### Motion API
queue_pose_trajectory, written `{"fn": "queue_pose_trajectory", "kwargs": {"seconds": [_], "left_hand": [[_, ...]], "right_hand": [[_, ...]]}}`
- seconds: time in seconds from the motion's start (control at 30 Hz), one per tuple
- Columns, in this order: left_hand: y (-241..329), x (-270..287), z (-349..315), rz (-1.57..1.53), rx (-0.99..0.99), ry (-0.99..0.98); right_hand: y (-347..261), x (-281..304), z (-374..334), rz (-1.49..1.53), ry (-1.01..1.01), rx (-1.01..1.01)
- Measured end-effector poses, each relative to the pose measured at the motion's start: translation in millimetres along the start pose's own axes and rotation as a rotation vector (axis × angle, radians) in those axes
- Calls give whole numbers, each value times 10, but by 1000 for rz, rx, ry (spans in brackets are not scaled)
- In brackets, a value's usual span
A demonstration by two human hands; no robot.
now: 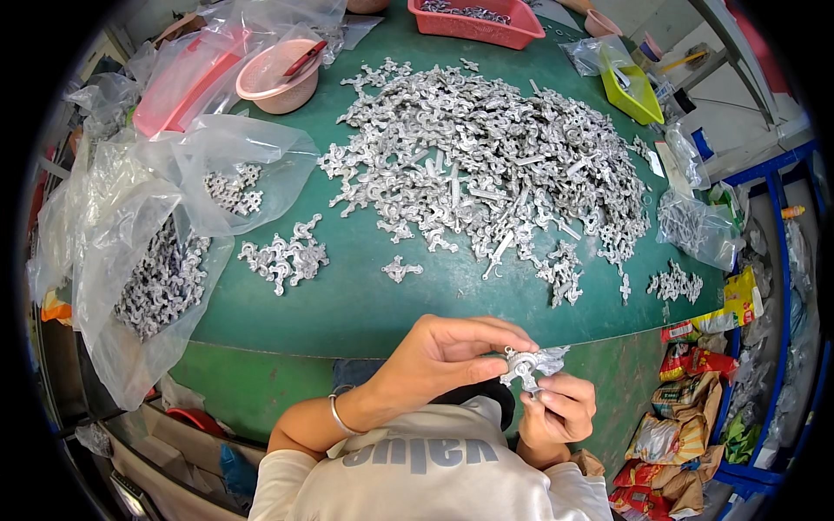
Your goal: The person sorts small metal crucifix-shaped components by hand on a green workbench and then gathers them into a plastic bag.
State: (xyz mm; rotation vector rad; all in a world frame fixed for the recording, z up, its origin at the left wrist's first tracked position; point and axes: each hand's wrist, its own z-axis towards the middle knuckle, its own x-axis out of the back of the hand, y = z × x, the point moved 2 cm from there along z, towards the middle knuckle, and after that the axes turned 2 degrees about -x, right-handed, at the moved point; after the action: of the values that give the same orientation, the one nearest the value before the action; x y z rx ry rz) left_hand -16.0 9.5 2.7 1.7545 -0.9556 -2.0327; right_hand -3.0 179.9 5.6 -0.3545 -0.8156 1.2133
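Observation:
Close to my body, just past the table's near edge, both hands meet at a silver-grey cross-shaped metal casting point(525, 368). My left hand point(447, 352), with a bracelet at the wrist, pinches its upper side between thumb and fingers. Lower down, my right hand point(560, 406) is closed on its bottom end. Another pale metal part point(553, 358) shows behind the casting; whether it is joined to it I cannot tell. A large heap of similar castings point(495, 165) covers the table's middle. One loose cross point(401, 269) lies nearer me, right of a small cluster point(285, 253).
The table point(347, 304) has a green top. Clear plastic bags with castings point(165, 278) lie at left, near a pink bowl point(278, 76). A red tray point(478, 24) stands at the back, a yellow-green basket point(632, 91) at back right. Blue shelving point(786, 286) and colourful sacks point(673, 434) are at right.

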Motion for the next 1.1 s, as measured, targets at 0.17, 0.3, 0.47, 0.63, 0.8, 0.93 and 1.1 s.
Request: {"fn": "queue_pose_trajectory", "kwargs": {"seconds": [0.17, 0.3, 0.47, 0.63, 0.8, 0.93, 1.1], "left_hand": [[-4, -7, 1, -13, -5, 0], [2, -17, 3, -12, 9, -3], [-7, -21, 8, -10, -5, -17], [-7, -19, 7, -17, 29, -9], [-26, -14, 6, -22, 23, -18], [35, -36, -12, 59, 134, 0], [17, -116, -77, 105, 11, -4]], "right_hand": [[11, 0, -7, 23, 3, -6], [31, 8, -20, 45, 1, -2], [38, 2, -33, 74, 6, 3], [43, 1, -42, 94, -1, 3], [29, -2, -29, 93, -12, 12], [18, -5, -39, 71, -27, 17], [-48, -79, -12, -23, -31, 38]]}}
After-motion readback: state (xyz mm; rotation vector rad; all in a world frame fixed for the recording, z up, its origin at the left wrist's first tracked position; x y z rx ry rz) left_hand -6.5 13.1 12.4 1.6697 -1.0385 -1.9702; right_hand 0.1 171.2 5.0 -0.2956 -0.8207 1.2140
